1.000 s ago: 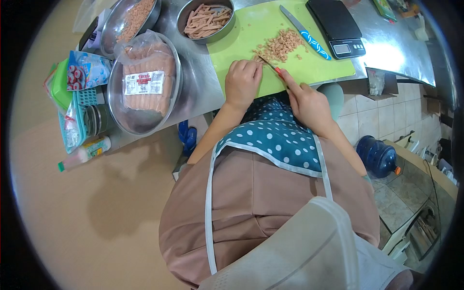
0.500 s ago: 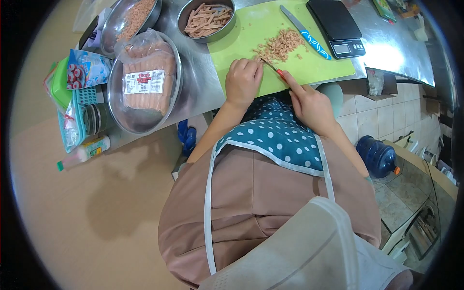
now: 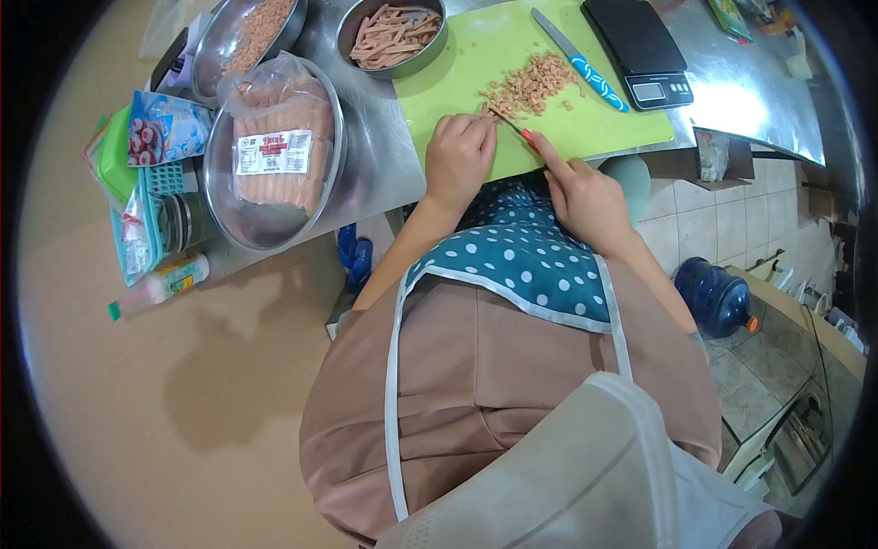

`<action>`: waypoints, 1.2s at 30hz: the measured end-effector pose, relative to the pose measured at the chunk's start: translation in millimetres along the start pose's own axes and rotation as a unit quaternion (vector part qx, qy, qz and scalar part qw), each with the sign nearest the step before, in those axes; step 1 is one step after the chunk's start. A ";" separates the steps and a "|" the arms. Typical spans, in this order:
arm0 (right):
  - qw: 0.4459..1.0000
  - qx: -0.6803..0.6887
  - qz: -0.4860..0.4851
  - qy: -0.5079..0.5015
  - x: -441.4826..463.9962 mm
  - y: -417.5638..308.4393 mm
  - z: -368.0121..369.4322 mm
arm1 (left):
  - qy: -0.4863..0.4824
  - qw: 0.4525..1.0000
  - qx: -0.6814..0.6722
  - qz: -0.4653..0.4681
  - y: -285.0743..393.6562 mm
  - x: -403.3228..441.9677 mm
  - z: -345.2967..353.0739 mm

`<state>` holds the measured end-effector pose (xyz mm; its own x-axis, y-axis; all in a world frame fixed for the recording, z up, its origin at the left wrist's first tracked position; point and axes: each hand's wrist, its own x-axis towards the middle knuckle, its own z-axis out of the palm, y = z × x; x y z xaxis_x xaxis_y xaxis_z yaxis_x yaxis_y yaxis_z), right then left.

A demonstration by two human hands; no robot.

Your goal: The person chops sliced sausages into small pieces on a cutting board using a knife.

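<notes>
On the green cutting board (image 3: 439,119), my left hand (image 3: 460,157) is closed with its fingers pressed together, and what lies under the fingertips is too small to name. My right hand (image 3: 585,197) is wrapped round a red-handled knife (image 3: 526,135), whose blade tip is by my left fingertips. A pile of chopped pinkish pieces (image 3: 535,85) lies just beyond the blade. Farther right on the board rests a blue-and-white-handled knife (image 3: 594,84). At the board's upper left stands a metal bowl (image 3: 345,46) of pinkish strips (image 3: 393,38).
A large metal bowl (image 3: 218,197) holds a labelled pack of sausages (image 3: 302,174); behind it another bowl (image 3: 206,64) holds chopped bits. A black digital scale (image 3: 640,55) stands at the right. A teal basket (image 3: 151,240) and a bottle (image 3: 165,285) are at the left edge.
The red-handled knife has shifted very slightly beside my left fingertips. Both hands stay in nearly the same place.
</notes>
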<state>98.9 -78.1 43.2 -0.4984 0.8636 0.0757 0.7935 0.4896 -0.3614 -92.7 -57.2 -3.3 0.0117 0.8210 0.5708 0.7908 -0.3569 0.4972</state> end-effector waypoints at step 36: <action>1.000 0.021 0.004 -0.014 -13.4 2.6 -12.6 | -0.016 0.999 0.016 -0.041 1.8 -4.3 -5.5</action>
<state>112.0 -86.9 53.0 -0.5022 0.8635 0.0477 0.7823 0.4771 -0.4006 -94.7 -63.9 -1.2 -0.0349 0.8610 0.5074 0.8093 -0.2736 0.5198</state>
